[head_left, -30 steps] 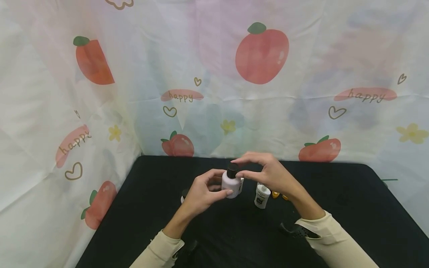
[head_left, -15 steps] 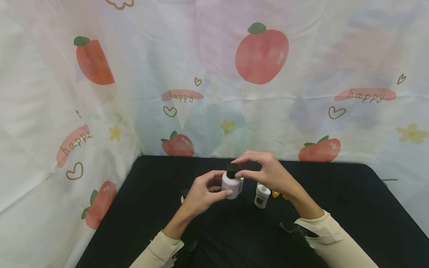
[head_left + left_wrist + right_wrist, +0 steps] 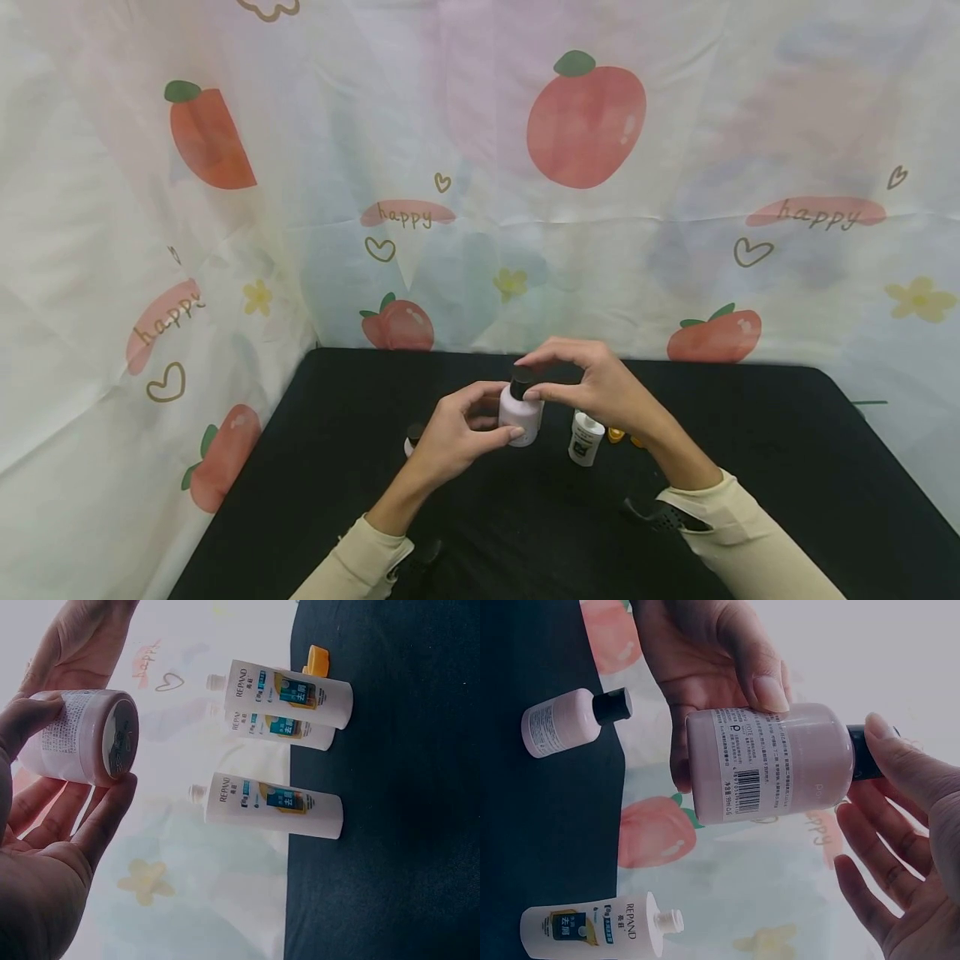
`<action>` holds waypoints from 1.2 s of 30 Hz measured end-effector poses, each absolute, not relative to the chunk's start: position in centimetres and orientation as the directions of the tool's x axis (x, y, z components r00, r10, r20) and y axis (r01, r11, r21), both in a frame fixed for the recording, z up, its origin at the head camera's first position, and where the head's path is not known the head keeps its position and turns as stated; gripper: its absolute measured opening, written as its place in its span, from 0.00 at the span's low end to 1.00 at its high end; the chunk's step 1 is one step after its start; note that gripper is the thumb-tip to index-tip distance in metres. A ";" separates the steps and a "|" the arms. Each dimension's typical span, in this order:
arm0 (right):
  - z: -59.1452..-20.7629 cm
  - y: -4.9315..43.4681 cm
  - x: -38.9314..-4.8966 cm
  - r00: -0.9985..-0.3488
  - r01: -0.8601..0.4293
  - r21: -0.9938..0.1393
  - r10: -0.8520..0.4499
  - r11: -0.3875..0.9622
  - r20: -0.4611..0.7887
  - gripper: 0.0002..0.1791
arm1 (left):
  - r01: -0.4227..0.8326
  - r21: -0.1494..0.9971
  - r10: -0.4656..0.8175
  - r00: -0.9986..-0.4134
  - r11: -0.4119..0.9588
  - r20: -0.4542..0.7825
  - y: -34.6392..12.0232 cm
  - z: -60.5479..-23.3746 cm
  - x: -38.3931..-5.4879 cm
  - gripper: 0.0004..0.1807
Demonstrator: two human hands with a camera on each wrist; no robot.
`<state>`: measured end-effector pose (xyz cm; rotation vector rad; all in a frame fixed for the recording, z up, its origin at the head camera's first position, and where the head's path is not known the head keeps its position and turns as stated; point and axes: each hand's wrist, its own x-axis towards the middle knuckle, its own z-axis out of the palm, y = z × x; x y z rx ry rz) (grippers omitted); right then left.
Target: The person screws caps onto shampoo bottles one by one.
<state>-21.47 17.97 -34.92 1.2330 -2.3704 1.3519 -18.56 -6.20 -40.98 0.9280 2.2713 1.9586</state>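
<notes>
My left hand (image 3: 457,427) grips a pale pink bottle (image 3: 519,420) around its body, holding it up over the black table. The right hand (image 3: 600,387) pinches the bottle's black cap (image 3: 865,752) between thumb and forefinger, while its other fingers spread below. The cap sits on the bottle's neck. A barcode label (image 3: 746,769) faces the right wrist camera. In the left wrist view the bottle's round base (image 3: 120,739) shows between thumb and fingers. A second pink bottle (image 3: 561,723) with a black cap stands on the table, mostly behind my left hand in the head view.
Three white REPAND bottles without caps, one nearer (image 3: 289,694), one partly behind it (image 3: 311,733) and one apart (image 3: 274,805), stand on the black table (image 3: 750,467). Yellow caps (image 3: 616,435) lie beside them. A printed curtain (image 3: 480,167) hangs behind the table.
Both hands keep their hold on the bottle and cap. The bottle has shifted very slightly to the right; the white bottles have not moved.
</notes>
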 end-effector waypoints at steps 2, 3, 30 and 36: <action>-34.9 17.9 -21.5 -0.647 -0.718 -0.649 -0.585 0.252 0.489 0.21 | 0.430 0.902 0.430 -0.823 0.044 0.371 -6.1 -41.0 -18.6 0.28; -34.9 17.9 -21.5 -0.645 -0.719 -0.648 -0.586 0.249 0.491 0.21 | 0.432 0.901 0.431 -0.822 0.043 0.373 -6.1 -41.0 -18.6 0.28; -35.0 17.3 -21.5 -0.635 -0.721 -0.652 -0.602 0.236 0.484 0.22 | 0.421 0.907 0.426 -0.826 0.033 0.368 -5.3 -40.9 -18.5 0.29; -35.0 17.0 -21.5 -0.624 -0.731 -0.644 -0.606 0.228 0.494 0.22 | 0.425 0.905 0.424 -0.824 0.024 0.376 -5.2 -40.9 -18.5 0.29</action>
